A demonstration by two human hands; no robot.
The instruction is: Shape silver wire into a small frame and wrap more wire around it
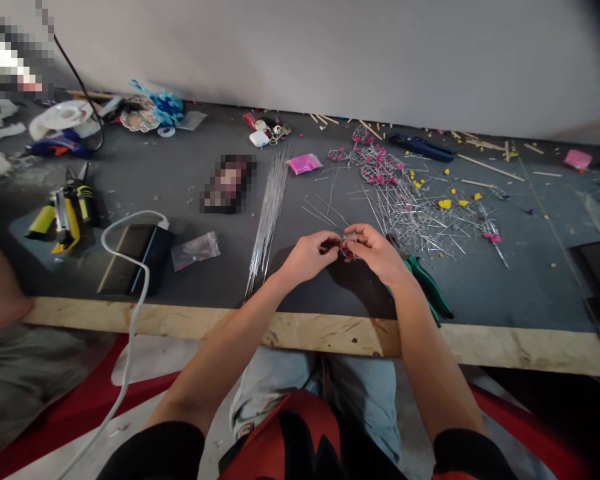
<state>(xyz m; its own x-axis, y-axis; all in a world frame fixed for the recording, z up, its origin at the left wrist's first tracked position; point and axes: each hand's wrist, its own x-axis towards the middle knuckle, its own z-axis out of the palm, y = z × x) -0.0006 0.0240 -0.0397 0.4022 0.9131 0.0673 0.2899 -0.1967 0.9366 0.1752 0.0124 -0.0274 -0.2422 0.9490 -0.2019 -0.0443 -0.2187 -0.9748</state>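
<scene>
Far left of the hands lie yellow-and-black handled pliers (70, 210) on the dark grey matte tabletop (505, 287). Nearer in, a black slab-shaped power bank (136, 259) rests with a white rubbery cable (125, 347) looping off it over the pale raw-wood table edge (520, 343). Just beyond it lies a small clear plastic bag (195, 250). Immediately left of the left hand, a straight bundle of thin silver metal wires (269, 213) runs away from the person.

The left hand (307, 257) is closed, fingertips pinched on a small piece of thin silver wire (347, 245). The right hand (377, 252) meets it, fingers curled and pinching the same piece from the other side. The wire piece sits between the two sets of fingertips, just above the tabletop; its exact shape is too small to tell. It likely handles as very light, springy and thin, smooth enough to slip and sharp at cut ends. Fingertip pinches close to the working point look like the sensible hold.

Beyond the hands lies a pink plastic packet (305, 163). Just right of the right wrist, green-handled pliers (430, 287) lie partly hidden by the forearm. Further right and beyond spreads a tangled heap of short silver wires with pink tips (405, 200), with small yellow scraps (445, 203) scattered through it.
</scene>
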